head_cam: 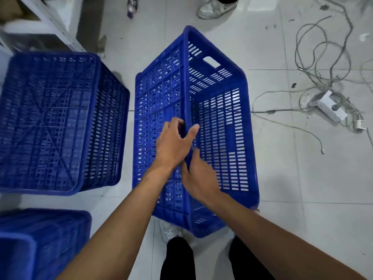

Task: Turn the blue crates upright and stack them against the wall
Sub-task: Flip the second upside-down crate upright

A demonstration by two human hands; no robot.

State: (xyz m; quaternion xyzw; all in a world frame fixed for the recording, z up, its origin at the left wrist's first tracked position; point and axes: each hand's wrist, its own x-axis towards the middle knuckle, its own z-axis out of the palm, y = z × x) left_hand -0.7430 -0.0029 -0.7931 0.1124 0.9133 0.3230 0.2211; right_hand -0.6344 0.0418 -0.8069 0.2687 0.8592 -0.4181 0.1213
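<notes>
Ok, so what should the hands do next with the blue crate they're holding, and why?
Probably tip the blue crate over by its rim until the opening faces straight up. The left hand and right hand both grip the same rim, and the crate sits tilted on the floor with its opening facing sideways, so it isn't upright yet.

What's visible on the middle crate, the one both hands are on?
The middle crate is blue and looks like moulded plastic, with slotted lattice walls and a rectangular handle cut-out in its far end wall. It is tipped onto its side, not upright, with its opening facing right, so the pale tiled floor shows through the slots. The left hand and right hand grip its raised long rim.
</notes>
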